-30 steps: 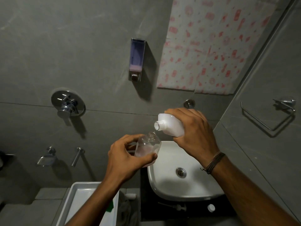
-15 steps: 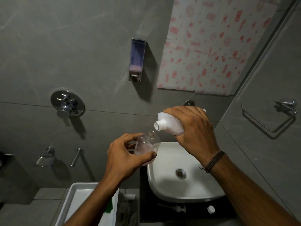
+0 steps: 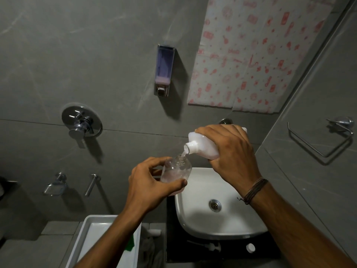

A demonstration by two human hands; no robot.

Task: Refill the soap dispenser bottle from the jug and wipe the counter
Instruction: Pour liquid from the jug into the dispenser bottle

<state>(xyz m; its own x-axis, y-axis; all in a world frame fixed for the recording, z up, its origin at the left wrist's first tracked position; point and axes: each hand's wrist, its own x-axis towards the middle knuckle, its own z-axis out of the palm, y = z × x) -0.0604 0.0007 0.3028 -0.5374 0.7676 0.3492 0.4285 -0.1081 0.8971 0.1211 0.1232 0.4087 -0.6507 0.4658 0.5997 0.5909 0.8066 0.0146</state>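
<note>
- A second ago the jug (image 3: 204, 147) was tipped but dry at the mouth; now a pale stream runs from it into the bottle (image 3: 176, 169), so filling has begun.
- The bottle sits at 9 o'clock of the basin (image 3: 222, 225), above its edge, left hand (image 3: 148, 184) clamped round it.
- The right hand (image 3: 231, 153) grips the jug at 1 o'clock of the bottle.
- The pump (image 3: 208, 246) and cap (image 3: 250, 247) lie at 6 o'clock, on the counter (image 3: 231, 254).

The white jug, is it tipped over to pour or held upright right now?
Tipped. The right hand holds the white jug tilted mouth-down, and a stream runs from its open neck into the clear bottle held in the left hand.
</note>
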